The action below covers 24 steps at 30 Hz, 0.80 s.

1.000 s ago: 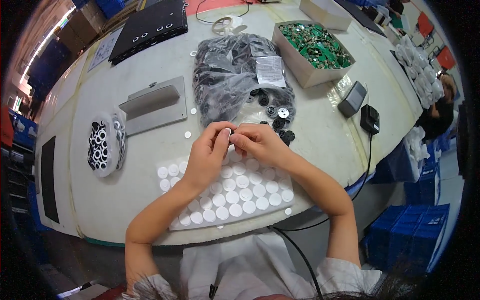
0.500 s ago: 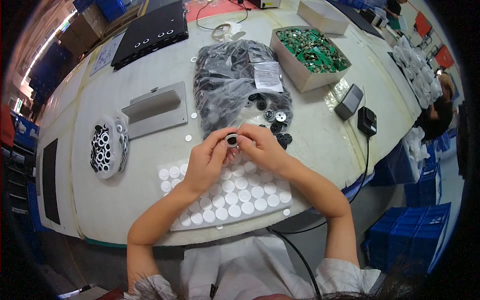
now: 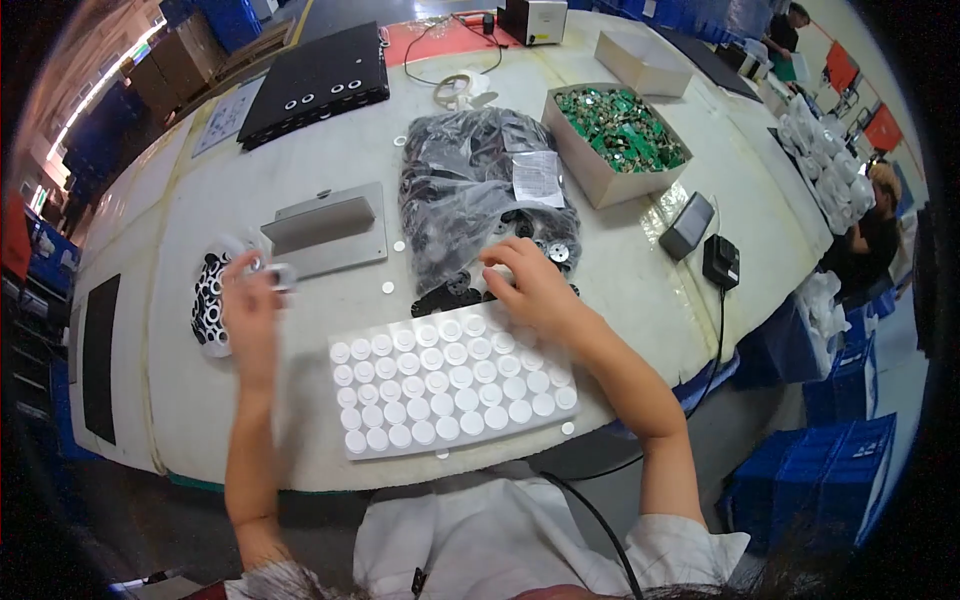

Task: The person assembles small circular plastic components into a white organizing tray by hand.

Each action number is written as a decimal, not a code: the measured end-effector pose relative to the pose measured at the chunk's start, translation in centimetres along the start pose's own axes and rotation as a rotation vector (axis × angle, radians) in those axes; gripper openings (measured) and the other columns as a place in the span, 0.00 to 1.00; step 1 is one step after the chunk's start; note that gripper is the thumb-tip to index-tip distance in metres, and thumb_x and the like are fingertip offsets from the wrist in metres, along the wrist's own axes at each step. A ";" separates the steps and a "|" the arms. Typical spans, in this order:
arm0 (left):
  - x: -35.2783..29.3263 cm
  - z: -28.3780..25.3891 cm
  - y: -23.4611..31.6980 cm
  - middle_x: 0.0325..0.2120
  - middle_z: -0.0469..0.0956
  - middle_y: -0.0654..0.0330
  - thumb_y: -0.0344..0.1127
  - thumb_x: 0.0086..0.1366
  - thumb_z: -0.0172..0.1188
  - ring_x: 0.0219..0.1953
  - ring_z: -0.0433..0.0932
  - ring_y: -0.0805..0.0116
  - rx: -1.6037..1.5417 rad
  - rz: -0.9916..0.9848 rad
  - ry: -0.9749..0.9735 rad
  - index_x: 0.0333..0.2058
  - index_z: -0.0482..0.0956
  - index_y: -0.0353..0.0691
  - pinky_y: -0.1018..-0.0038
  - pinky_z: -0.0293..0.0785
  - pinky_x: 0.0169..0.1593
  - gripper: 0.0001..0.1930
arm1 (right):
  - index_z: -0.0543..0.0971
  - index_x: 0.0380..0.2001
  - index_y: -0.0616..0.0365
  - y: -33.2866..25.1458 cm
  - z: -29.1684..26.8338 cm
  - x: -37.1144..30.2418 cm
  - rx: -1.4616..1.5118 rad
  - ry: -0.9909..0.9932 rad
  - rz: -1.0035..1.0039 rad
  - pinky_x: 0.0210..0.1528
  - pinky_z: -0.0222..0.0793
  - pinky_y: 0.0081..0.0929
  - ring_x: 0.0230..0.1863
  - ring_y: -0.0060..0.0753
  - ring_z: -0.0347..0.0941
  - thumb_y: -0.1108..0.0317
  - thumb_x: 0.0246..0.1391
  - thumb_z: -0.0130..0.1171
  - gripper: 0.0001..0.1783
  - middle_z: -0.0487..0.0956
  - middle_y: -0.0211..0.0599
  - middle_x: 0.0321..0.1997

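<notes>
My left hand [image 3: 252, 305] is smeared by motion over the clear plastic tub of black-and-white rings [image 3: 210, 310]. A pale, shiny blurred shape [image 3: 283, 278] shows beside its fingers; whether the hand grips it is unclear. My right hand [image 3: 535, 290] hovers at the mouth of a clear bag of black parts [image 3: 455, 190], thumb and forefinger apart with nothing visible between them. Loose round black parts [image 3: 458, 285] lie beside that hand. In front of me sits a white tray [image 3: 572, 408] with rows of round white discs [image 3: 437, 382].
A grey metal plate with an upright flange [image 3: 330, 235] stands behind the tub. At the back are a black panel with round holes [image 3: 320, 85], a box of green circuit boards [image 3: 620, 130] and a tape roll [image 3: 452, 92]. Two dark devices [image 3: 688, 225] lie on the right.
My hands have parted from around a small round ring with a dark centre. The left swung left to the tub of rings; the right moved slightly right. The white tray is now uncovered.
</notes>
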State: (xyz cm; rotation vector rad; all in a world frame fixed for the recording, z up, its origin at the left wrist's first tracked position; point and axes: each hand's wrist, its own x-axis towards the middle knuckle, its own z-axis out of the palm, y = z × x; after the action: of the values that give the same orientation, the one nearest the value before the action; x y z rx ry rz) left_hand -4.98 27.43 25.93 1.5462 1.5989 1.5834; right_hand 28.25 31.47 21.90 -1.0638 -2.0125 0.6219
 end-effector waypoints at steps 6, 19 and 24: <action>5.5 -10.6 -5.2 0.25 0.73 0.60 0.36 0.64 0.47 0.26 0.73 0.73 0.577 -0.092 0.107 0.47 0.67 0.36 0.77 0.67 0.31 0.15 | 0.74 0.40 0.59 0.4 2.6 2.9 -0.502 -0.278 -0.059 0.46 0.63 0.40 0.44 0.50 0.67 0.43 0.44 0.53 0.31 0.72 0.50 0.39; -4.8 3.6 4.8 0.28 0.71 0.56 0.25 0.59 0.49 0.30 0.71 0.63 0.211 0.269 -0.434 0.36 0.73 0.35 0.73 0.67 0.36 0.07 | 0.72 0.31 0.61 -0.3 5.9 3.6 -0.569 -0.236 -0.022 0.31 0.71 0.41 0.30 0.48 0.75 0.55 0.49 0.50 0.18 0.76 0.48 0.30; -8.6 10.9 5.8 0.32 0.69 0.53 0.24 0.54 0.52 0.35 0.70 0.55 0.087 0.583 -1.006 0.38 0.72 0.36 0.69 0.68 0.41 0.11 | 0.72 0.28 0.62 -0.8 6.3 4.4 -0.493 -0.282 -0.029 0.29 0.71 0.41 0.27 0.49 0.75 0.56 0.51 0.48 0.17 0.76 0.51 0.24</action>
State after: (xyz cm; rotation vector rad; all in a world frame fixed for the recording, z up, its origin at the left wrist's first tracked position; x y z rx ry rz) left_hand 9.38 23.11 24.67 2.4295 0.6824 0.6570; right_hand 21.22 34.35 20.44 -1.2796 -2.5028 0.2713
